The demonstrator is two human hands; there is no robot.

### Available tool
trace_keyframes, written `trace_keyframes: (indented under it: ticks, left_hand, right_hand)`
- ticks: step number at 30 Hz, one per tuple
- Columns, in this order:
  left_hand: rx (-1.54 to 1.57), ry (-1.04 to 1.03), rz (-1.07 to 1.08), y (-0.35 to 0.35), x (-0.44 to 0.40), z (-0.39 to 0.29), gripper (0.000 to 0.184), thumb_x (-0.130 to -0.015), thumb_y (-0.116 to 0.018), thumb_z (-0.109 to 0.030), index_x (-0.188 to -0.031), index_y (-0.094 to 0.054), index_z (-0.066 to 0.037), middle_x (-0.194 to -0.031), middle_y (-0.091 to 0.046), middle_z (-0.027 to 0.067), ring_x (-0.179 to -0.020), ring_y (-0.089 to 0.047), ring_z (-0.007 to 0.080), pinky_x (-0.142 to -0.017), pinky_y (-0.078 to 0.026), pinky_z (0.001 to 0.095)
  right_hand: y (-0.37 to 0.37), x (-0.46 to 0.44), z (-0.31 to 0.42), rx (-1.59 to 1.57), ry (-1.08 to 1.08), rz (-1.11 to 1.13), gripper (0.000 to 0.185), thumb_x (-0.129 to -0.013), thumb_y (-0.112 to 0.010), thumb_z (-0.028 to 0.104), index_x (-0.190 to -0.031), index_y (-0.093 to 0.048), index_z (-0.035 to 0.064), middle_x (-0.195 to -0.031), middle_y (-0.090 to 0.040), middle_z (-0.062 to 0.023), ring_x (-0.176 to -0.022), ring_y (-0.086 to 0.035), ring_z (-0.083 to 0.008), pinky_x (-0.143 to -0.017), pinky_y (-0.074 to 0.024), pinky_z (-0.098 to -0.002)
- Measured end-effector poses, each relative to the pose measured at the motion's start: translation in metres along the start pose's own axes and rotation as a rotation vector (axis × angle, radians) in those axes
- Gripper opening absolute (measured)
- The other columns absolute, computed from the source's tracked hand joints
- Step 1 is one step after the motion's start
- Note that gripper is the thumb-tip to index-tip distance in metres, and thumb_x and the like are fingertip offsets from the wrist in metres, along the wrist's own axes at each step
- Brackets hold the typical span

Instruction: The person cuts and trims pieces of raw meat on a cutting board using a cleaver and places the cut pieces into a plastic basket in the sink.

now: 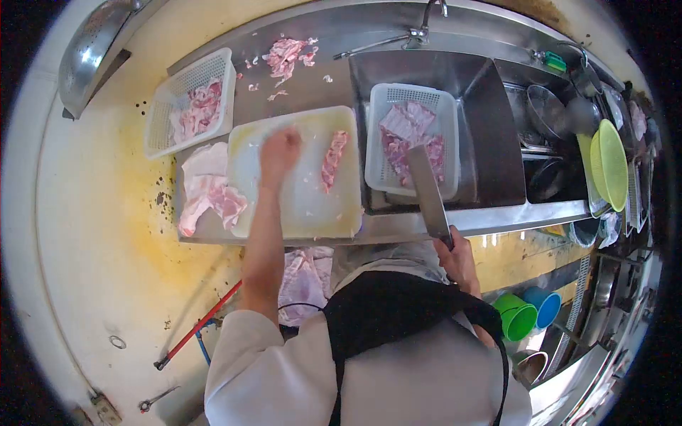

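My right hand (pixel 458 259) grips the dark handle of a long, broad-bladed knife (pixel 429 195) at the front edge of the sink. Its blade points away from me, with the tip over a white perforated basket (pixel 374 160) of raw meat (pixel 408 122). Over the white cutting board (pixel 305 206) is my left hand (pixel 283 148), blurred by motion, so its fingers cannot be made out. A narrow strip of raw meat (pixel 333 162) lies on the board to the right of that hand. Large pale pieces of meat (pixel 209 188) rest at the board's left edge.
Another white basket (pixel 229 92) with meat stands at the back left. Meat scraps (pixel 285 57) are scattered behind the board. A faucet (pixel 419 35) overhangs the sink. Further right are a yellow-green colander (pixel 611 167) and metal strainers; green (pixel 515 316) and blue (pixel 543 309) buckets stand below.
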State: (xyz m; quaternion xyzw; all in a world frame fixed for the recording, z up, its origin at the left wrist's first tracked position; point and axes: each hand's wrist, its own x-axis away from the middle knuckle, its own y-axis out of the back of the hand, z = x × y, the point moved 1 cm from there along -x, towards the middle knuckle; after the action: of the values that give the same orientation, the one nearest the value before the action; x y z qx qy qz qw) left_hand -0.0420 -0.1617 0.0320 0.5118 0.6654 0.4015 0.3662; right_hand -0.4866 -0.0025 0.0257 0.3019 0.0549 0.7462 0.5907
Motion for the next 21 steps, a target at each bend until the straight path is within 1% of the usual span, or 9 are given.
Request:
trace_keyframes:
  ticks: [1,2,3,6,9,12,13,15,21]
  left_hand:
    - [-0.046,-0.102,0.035,-0.036,0.027,0.015,0.016,-0.088,-0.06,-0.025,-0.087,-0.067,-0.011,-0.085,-0.071,0.0119,-0.082,-0.069,0.0346,-0.073,-0.053,0.0463]
    - [-0.053,0.066,0.174,-0.07,0.051,0.021,0.015,-0.082,-0.065,-0.026,-0.083,-0.065,-0.011,-0.081,-0.07,0.0117,-0.081,-0.068,0.0353,-0.072,-0.052,0.0475]
    - [-0.002,0.09,0.147,-0.075,0.076,0.005,0.015,-0.08,-0.067,-0.025,-0.082,-0.065,-0.011,-0.081,-0.07,0.0117,-0.081,-0.068,0.0358,-0.071,-0.052,0.0482]
    - [0.027,0.036,0.099,-0.061,0.109,-0.029,0.016,-0.081,-0.067,-0.025,-0.083,-0.063,-0.009,-0.078,-0.068,0.0123,-0.078,-0.068,0.0354,-0.07,-0.053,0.048]
    - [0.026,-0.037,0.094,-0.06,0.125,-0.02,0.017,-0.08,-0.069,-0.025,-0.085,-0.062,-0.01,-0.078,-0.068,0.0126,-0.075,-0.067,0.0371,-0.067,-0.052,0.05]
    - [0.057,0.084,0.032,-0.064,0.124,-0.013,0.018,-0.079,-0.07,-0.025,-0.087,-0.063,-0.012,-0.078,-0.069,0.0128,-0.074,-0.067,0.0381,-0.064,-0.051,0.051]
    - [0.074,0.159,0.003,-0.065,0.123,-0.015,0.018,-0.079,-0.07,-0.026,-0.087,-0.063,-0.012,-0.078,-0.069,0.0129,-0.074,-0.067,0.0381,-0.064,-0.051,0.051]
    - [0.154,0.082,-0.036,-0.07,0.116,-0.016,0.017,-0.079,-0.07,-0.026,-0.086,-0.063,-0.012,-0.078,-0.069,0.0134,-0.074,-0.067,0.0381,-0.064,-0.051,0.0508]
    - [0.055,0.174,-0.016,-0.063,0.12,0.002,0.018,-0.081,-0.071,-0.025,-0.085,-0.062,-0.01,-0.075,-0.068,0.0131,-0.072,-0.066,0.0378,-0.064,-0.051,0.0481]
  right_hand:
    - [-0.001,0.0,0.002,-0.012,-0.03,0.02,0.024,-0.092,-0.068,0.018,-0.105,-0.056,0.0006,-0.066,-0.058,-0.0162,-0.057,-0.056,-0.0277,-0.056,-0.0456,-0.0398]
    - [-0.002,0.001,0.007,-0.025,-0.061,0.039,0.024,-0.092,-0.068,0.018,-0.105,-0.056,0.0009,-0.067,-0.058,-0.0169,-0.058,-0.055,-0.0291,-0.057,-0.0456,-0.0401]
    - [-0.003,0.002,0.009,-0.036,-0.095,0.059,0.024,-0.092,-0.068,0.018,-0.104,-0.056,0.0011,-0.067,-0.058,-0.0177,-0.058,-0.054,-0.0306,-0.057,-0.0456,-0.0404]
    - [-0.012,-0.005,0.004,0.081,0.197,0.037,0.023,-0.091,-0.068,0.018,-0.104,-0.056,0.0021,-0.067,-0.057,-0.0191,-0.058,-0.054,-0.0367,-0.057,-0.0457,-0.042]
    - [-0.018,-0.017,0.016,0.097,0.187,0.158,0.023,-0.091,-0.068,0.017,-0.103,-0.056,0.0025,-0.069,-0.057,-0.0222,-0.063,-0.058,-0.0433,-0.058,-0.0464,-0.0447]
    - [-0.017,-0.028,0.028,0.216,0.193,0.244,0.028,-0.09,-0.068,0.015,-0.111,-0.057,0.0,-0.077,-0.064,-0.0201,-0.07,-0.062,-0.0331,-0.065,-0.0473,-0.0421]
    - [-0.02,-0.033,0.029,0.215,0.225,0.251,0.029,-0.09,-0.068,0.016,-0.111,-0.056,0.001,-0.077,-0.064,-0.0216,-0.073,-0.063,-0.0375,-0.066,-0.0477,-0.0453]
    - [-0.029,-0.037,0.033,0.221,0.286,0.275,0.031,-0.09,-0.068,0.019,-0.112,-0.053,0.0029,-0.077,-0.064,-0.0246,-0.078,-0.064,-0.0463,-0.067,-0.0486,-0.0515]
    - [-0.05,-0.04,0.06,0.28,0.37,0.352,0.038,-0.092,-0.064,0.025,-0.121,-0.051,0.0039,-0.081,-0.067,-0.0219,-0.08,-0.063,-0.0467,-0.07,-0.0497,-0.054]
